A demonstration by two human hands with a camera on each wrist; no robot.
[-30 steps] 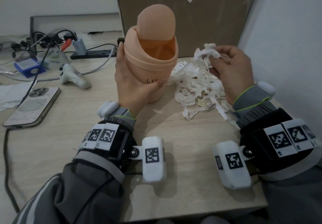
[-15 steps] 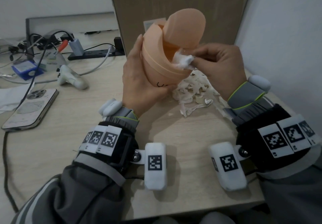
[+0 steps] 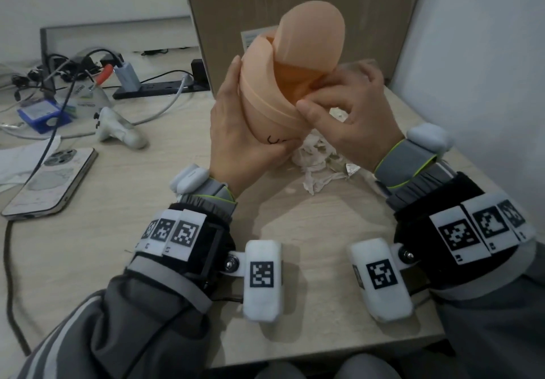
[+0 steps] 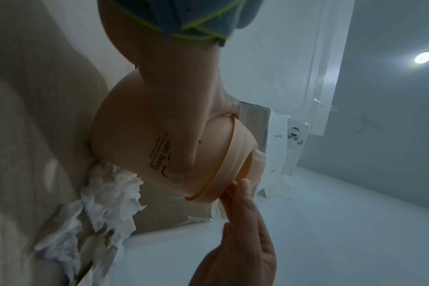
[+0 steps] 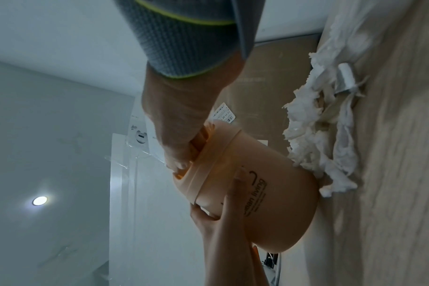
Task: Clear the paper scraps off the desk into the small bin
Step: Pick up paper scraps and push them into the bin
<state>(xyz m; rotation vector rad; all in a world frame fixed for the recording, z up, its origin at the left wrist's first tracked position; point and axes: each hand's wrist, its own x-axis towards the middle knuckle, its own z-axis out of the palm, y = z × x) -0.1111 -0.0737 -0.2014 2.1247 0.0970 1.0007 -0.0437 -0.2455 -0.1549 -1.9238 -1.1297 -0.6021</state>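
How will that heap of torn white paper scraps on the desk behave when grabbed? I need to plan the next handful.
The heap of torn white paper scraps looks thin and crumpled: probably light, floppy, compressible. Loose strips may well drop from a handful.

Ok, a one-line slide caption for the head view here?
Left hand tilts the small bin while right hand reaches into its opening; paper scraps remain on the desk.

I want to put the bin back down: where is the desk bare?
Bare: the desk between the phone, the left hand and the near edge. Crowded: paper scraps under the bin, cables at the back left.
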